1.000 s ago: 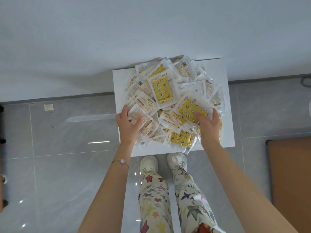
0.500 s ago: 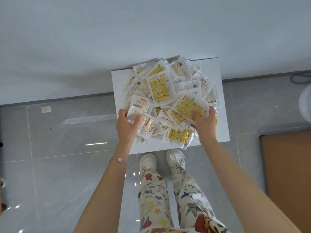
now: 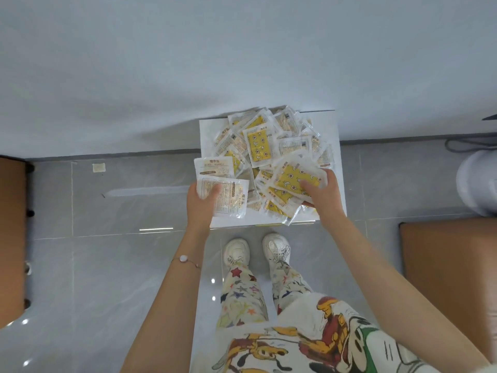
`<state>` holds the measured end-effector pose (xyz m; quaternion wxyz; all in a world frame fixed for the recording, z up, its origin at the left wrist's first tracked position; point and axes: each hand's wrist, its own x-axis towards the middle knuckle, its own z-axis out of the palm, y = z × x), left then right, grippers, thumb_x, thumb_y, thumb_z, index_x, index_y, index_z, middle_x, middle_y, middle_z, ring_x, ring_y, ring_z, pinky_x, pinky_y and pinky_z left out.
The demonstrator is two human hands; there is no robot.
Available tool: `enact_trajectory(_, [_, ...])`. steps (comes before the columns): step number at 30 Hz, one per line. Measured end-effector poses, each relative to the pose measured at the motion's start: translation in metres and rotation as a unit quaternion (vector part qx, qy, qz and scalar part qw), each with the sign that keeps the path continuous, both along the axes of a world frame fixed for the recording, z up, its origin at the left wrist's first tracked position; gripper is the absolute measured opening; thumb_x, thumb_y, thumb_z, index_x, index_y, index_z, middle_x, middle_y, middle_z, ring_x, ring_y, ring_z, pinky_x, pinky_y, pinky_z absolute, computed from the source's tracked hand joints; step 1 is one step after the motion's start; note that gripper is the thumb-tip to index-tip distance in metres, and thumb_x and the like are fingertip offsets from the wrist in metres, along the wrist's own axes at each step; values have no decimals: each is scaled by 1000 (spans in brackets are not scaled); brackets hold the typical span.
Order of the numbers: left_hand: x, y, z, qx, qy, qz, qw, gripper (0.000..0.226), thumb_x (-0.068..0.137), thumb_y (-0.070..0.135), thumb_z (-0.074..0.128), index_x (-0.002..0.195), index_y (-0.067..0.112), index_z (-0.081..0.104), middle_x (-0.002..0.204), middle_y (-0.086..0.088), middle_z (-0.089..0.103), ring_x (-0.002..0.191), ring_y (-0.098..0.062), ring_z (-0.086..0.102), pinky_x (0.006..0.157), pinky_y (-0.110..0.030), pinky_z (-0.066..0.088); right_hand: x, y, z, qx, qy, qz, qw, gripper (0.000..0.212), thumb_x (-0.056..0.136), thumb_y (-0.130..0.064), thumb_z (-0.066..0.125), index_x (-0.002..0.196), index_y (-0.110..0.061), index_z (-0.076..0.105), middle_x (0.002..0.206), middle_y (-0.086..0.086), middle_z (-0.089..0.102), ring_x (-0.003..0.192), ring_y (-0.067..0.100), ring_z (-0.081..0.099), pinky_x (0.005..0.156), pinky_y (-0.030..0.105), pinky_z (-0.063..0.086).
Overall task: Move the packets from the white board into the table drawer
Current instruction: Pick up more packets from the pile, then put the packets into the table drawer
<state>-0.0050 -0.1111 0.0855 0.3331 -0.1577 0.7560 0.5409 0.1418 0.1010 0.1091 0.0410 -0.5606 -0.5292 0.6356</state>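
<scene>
**Both hands in the packet pile**

A person stands over a white board [image 3: 337, 160] lying on grey floor tiles [image 3: 107, 251] at centre frame, its far edge against a pale wall [image 3: 188, 63]. A pile of packets [image 3: 269, 146], some yellow-printed, some white, covers most of the board.

The left hand [image 3: 200, 203] grips 2 white packets [image 3: 226, 189] at the board's lower-left corner, thumb pressed on top and fingers underneath; the upper one juts past the board's left edge. The right hand [image 3: 322, 195] holds a yellow packet [image 3: 295, 176] at the pile's lower right, thumb across its face and fingers curled round its right edge; whether more packets are in that grip cannot be told.

White shoes [image 3: 236, 251] stand just below the board, with star-print trousers [image 3: 242, 300] beneath them in frame. A bracelet [image 3: 184, 259] circles the left wrist. Brown surfaces show at the left edge [image 3: 10, 238] and lower right [image 3: 446, 278]; a pale rounded object [image 3: 477, 184] sits at the right edge.
</scene>
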Motion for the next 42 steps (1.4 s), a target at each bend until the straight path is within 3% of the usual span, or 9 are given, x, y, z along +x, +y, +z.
enact_trajectory(4, [14,-27,51,24,15,62,998,33,89,15,68,118,17,54,109,-2,68,93,-15,69,75,-32,59,-11,-16,47,36,29,109,993,41,86,-13,68,116,-28,45,121,3,54,94,10,64,58,21,56])
enact_trajectory(10, [43,-80,108,39,49,155,986,45,88,12,68,124,20,43,110,2,64,97,-16,67,74,-31,58,-35,-60,105,86,73,239,964,45,86,-15,69,123,-24,45,109,-19,50,84,7,64,59,28,59])
enact_trajectory(15, [60,-127,142,43,78,229,969,48,87,12,70,127,19,43,111,4,63,94,-10,67,66,-21,56,-61,-111,132,81,93,312,942,44,88,-8,67,125,-14,44,102,-18,49,72,-13,61,50,12,49])
enact_trajectory(18, [68,-167,156,53,91,284,953,50,86,12,71,125,24,43,114,2,63,95,-12,67,69,-25,57,-76,-153,143,59,104,347,930,45,87,-7,67,125,-13,44,111,-6,48,84,-1,62,51,16,52])
enact_trajectory(23, [85,-246,158,53,111,345,930,49,85,14,72,123,25,43,117,0,62,98,-15,67,73,-30,58,-94,-236,144,27,109,404,908,43,86,-9,68,120,-20,44,108,-7,53,93,11,65,57,25,57])
enact_trajectory(26, [95,-297,158,52,116,393,911,49,86,13,72,124,25,43,116,3,61,98,-13,66,70,-25,58,-100,-291,142,28,113,448,886,43,86,-10,68,118,-22,44,118,4,52,102,20,64,60,32,59])
enact_trajectory(30, [112,-371,169,55,116,454,882,48,86,13,71,124,24,43,110,7,63,95,-9,67,71,-27,59,-107,-375,157,42,102,494,863,42,88,-10,66,119,-21,40,105,-10,53,92,10,64,62,27,59])
enact_trajectory(35, [139,-466,179,42,128,521,843,48,86,14,71,124,23,43,117,0,63,99,-14,66,72,-27,59,-117,-481,169,42,108,557,823,41,89,-9,65,121,-17,41,111,-4,57,87,7,67,61,24,58])
enact_trajectory(42, [170,-562,184,6,138,627,767,44,88,16,69,121,26,42,119,-2,62,100,-15,65,65,-20,56,-135,-617,185,-5,130,642,755,41,89,-5,63,120,-20,41,103,-10,56,83,6,68,58,24,57])
